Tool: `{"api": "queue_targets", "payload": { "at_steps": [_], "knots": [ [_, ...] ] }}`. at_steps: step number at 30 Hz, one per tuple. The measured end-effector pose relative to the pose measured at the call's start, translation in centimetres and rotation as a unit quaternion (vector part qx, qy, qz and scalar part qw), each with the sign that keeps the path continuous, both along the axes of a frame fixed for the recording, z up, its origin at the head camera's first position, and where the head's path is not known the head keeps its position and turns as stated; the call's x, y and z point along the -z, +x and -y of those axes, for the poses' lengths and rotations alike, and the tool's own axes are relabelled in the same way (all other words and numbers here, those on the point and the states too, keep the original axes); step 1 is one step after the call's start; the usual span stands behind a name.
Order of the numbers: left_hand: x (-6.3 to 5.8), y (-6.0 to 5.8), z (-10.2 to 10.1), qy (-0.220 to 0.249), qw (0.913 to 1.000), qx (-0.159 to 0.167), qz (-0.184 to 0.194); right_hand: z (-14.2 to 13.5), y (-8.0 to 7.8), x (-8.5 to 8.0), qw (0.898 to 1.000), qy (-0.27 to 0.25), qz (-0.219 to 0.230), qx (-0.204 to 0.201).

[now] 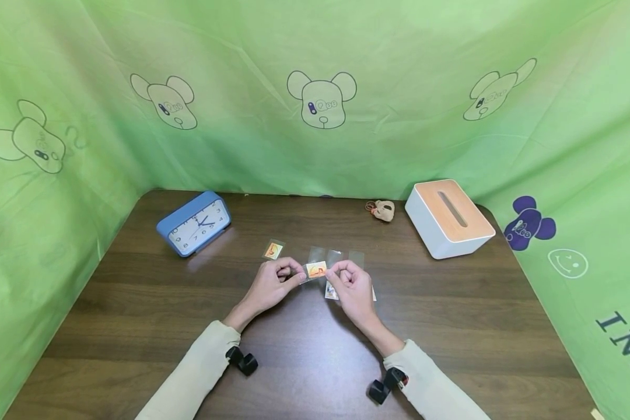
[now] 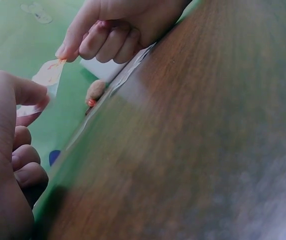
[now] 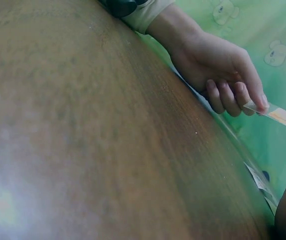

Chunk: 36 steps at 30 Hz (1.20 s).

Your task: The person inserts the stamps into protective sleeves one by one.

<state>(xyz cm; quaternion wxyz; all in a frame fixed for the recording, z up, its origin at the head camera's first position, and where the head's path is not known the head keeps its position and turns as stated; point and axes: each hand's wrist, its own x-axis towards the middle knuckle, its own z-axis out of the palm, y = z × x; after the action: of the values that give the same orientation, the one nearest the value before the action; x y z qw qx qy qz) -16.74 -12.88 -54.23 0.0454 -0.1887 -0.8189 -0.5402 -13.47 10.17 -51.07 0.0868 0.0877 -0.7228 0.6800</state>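
Both hands hold a small card with an orange picture (image 1: 317,269), partly inside a clear plastic sleeve (image 3: 257,108), raised over the table. My left hand (image 1: 270,284) pinches the sleeve's end between thumb and forefinger. At the other end, my right hand (image 1: 354,290) pinches the card's edge, as the left wrist view shows. Just left of them, another orange card (image 1: 273,250) lies in its own clear sleeve. Beyond the hands lie several flat clear sleeves (image 1: 356,258). A pale printed card (image 1: 331,291) shows beside the right hand, which partly hides it.
A blue alarm clock (image 1: 196,224) stands at the back left of the wooden table (image 1: 163,309). At the back right is a white tissue box (image 1: 451,221) with a wood-look lid. Between them sits a small beige trinket (image 1: 384,210) with a red cord. Green printed cloth (image 1: 241,157) surrounds the table.
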Motion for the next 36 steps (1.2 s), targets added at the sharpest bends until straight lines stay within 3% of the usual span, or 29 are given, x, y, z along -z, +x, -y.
{"api": "queue_targets", "payload": {
  "at_steps": [3,7,13,19,28,35,36],
  "knots": [
    [0.1,0.0,0.0,0.012,0.9999,0.003,-0.008,0.0,0.0,0.1,1.000,0.012,0.000,0.002],
    [-1.1,0.6,-0.1,0.019,0.9995,0.018,-0.016,0.0,-0.1,0.1,1.000,0.014,0.000,0.003],
    [-3.2,1.4,-0.5,0.009,0.9993,0.031,0.021,0.0,-0.1,0.1,1.000,0.028,-0.003,0.006],
    [-3.0,1.4,-0.5,0.012,0.9995,0.026,0.012,0.0,-0.1,0.0,1.000,0.007,-0.016,0.020],
    [-1.3,0.6,-0.2,0.020,0.9993,0.026,-0.017,0.0,-0.1,0.1,0.999,0.021,-0.012,0.029],
    [-3.1,1.3,-0.6,0.009,0.9999,0.005,0.009,0.0,0.0,0.0,0.999,0.031,-0.012,0.026],
    [-2.6,1.1,-0.5,0.012,0.9999,0.009,-0.002,0.1,0.0,0.0,0.999,0.033,-0.010,0.024]
  ]
}}
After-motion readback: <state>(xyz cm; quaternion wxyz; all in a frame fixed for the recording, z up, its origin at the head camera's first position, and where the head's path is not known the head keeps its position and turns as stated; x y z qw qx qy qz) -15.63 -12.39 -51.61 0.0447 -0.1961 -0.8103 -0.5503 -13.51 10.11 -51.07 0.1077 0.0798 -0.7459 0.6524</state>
